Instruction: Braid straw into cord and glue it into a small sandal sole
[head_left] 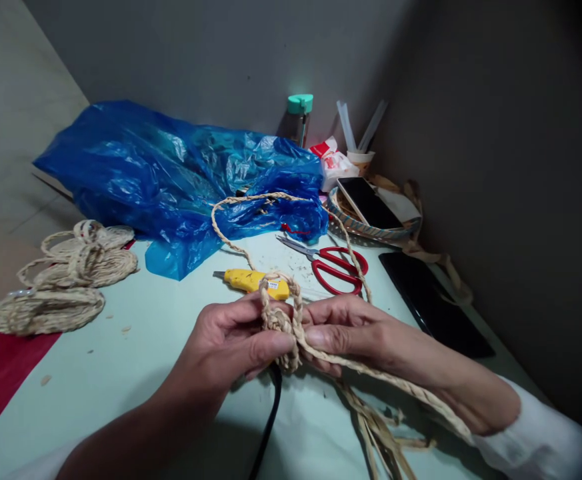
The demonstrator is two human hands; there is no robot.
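Note:
Both hands meet over the pale green table [135, 347], pinching a coil of braided straw rope [281, 319]. My left hand [231, 343] closes its fingers round the left side of the coil. My right hand [351, 333] pinches the right side, thumb on top. One end of the rope loops away toward the blue bag and back past the scissors; the other end trails over my right wrist into loose straw strands [381, 433]. A black cable [269, 420] runs from under my hands toward me.
A yellow glue gun [248, 280] and red-handled scissors [338, 267] lie just beyond the hands. A crumpled blue plastic bag [171, 180] fills the back. Woven straw sandals [61, 280] sit at the left. A woven tray with a phone [371, 207], a bottle [299, 117] and a black tablet [431, 300] stand at the right.

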